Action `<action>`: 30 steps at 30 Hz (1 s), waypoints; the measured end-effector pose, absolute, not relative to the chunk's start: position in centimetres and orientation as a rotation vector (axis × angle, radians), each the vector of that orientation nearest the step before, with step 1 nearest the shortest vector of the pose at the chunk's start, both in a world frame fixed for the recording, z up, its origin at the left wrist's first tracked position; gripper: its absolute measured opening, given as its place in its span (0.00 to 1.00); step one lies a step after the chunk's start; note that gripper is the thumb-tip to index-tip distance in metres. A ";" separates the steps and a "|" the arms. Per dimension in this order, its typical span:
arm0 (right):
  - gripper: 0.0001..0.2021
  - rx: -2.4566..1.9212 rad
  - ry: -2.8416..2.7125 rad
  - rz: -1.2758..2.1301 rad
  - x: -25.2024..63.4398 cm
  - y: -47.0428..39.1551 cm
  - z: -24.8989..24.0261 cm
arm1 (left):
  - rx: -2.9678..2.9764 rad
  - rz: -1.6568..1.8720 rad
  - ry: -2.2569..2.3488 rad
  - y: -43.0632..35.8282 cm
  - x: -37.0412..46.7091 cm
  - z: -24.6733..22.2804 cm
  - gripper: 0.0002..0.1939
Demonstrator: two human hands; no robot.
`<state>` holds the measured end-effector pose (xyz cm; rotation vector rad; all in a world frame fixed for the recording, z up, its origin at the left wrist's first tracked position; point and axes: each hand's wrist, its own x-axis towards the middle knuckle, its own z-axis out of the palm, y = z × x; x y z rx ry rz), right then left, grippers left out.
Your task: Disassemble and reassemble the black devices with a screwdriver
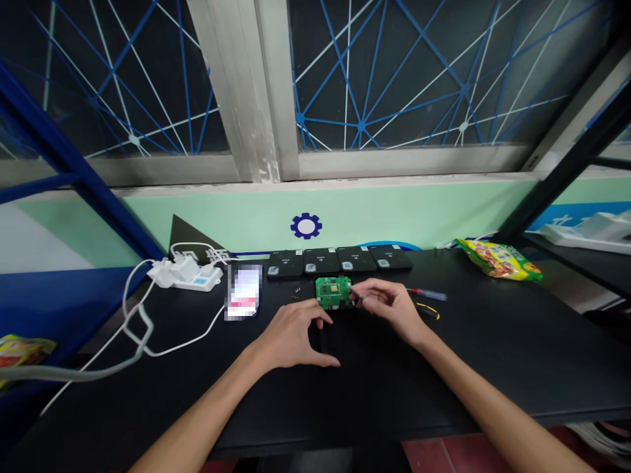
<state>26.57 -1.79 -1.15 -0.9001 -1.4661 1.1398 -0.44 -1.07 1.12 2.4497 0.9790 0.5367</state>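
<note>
A green circuit board (325,297) lies in a dark tray-like casing on the black table. My right hand (389,305) is at the board's right edge, thumb and fingers pinched on a small greyish piece (355,295) whose kind I cannot make out. At the front left of the board rests my left hand (296,332), its thumb spread well apart from the curled fingers. Dark surface shows in that gap, and no held object is visible there. Several tiny screws (296,292) lie left of the board.
Behind the board several flat black boxes (321,261) stand in a row. A screwdriver (428,294) and a yellow-and-black handled tool (428,310) lie to the right, before a snack bag (500,259). Leftward are a lit phone (245,292), a power strip (197,279) and white cables (187,345).
</note>
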 end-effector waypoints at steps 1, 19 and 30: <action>0.17 -0.926 -1.610 1.018 26.5 -2.0 -1.0 | 2.455 0.538 0.970 -1.0 -0.4 1.1 0.31; 0.22 -0.916 -2.292 0.431 25.1 -3.1 -1.4 | 2.427 0.410 1.106 -1.0 -0.3 1.6 0.34; 0.24 -1.017 -2.300 0.413 24.8 -3.1 -1.5 | 2.400 0.407 1.095 -0.9 -0.3 1.6 0.32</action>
